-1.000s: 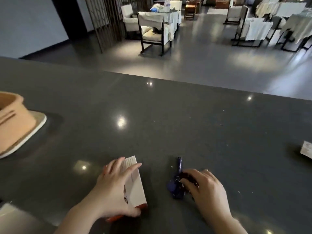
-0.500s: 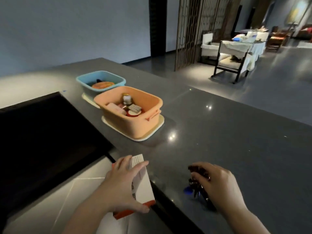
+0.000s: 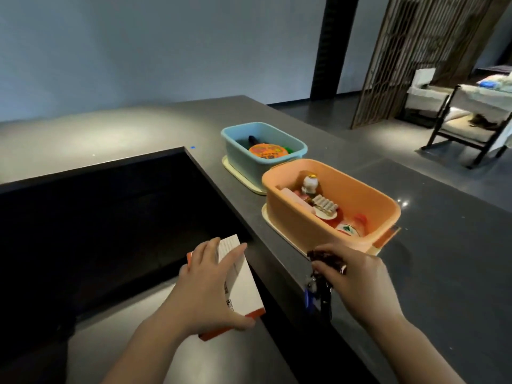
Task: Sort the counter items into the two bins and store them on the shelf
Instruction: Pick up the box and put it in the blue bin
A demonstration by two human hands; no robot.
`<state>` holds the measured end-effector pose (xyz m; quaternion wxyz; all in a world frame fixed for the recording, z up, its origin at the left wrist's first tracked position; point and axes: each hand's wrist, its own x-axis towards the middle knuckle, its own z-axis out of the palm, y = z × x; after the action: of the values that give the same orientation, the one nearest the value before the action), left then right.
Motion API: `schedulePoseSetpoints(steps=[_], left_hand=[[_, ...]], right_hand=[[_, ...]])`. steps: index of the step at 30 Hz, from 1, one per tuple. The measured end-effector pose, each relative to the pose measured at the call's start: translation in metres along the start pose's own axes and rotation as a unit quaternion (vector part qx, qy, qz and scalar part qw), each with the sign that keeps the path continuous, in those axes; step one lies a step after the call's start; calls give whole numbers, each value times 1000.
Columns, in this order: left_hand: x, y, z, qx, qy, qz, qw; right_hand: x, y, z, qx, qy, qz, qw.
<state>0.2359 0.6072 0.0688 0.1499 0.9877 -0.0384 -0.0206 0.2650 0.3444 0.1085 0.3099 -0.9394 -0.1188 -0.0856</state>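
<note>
Holding a flat white carton (image 3: 241, 284) with orange ends, the left hand (image 3: 206, 289) is clamping it between thumb and fingers, clear of the worktop (image 3: 443, 273) edge. The right hand (image 3: 357, 281) is pinching a bunch of keys (image 3: 318, 292), its blue tag dangling, just before the orange bin (image 3: 291, 217). That bin is sitting on a cream lid, a figurine and packets inside; the blue bin (image 3: 238, 146) beyond is carrying a round printed lid. Both bins are smooth rounded plastic; the worktop is dark polished stone. Judgement: each item should be lowered inside a bin wall, not dropped, as loose keys are liable to swing and snag the rim.
</note>
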Motion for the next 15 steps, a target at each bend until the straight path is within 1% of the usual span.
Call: schedulePoseSetpoints(steps=[2,5,8,13,15], left_hand=[[21,-18,-6,5,-3,-10,1000],[55,-41,-20,20,2,-24,1000],[89,-63,-40,24,11,-33,999],[142,-97,-65,28,82,-47,995],[161,-112,-65,15,85,-45,995]], right_hand=[[28,-9,11,6,-8,-15,1000],[72,-16,27,21,8,-45,999],[119,-27,38,41,-4,-62,997],[193,-44,53,47,15,-86,995],[218,-49,61,41,17,-90,995]])
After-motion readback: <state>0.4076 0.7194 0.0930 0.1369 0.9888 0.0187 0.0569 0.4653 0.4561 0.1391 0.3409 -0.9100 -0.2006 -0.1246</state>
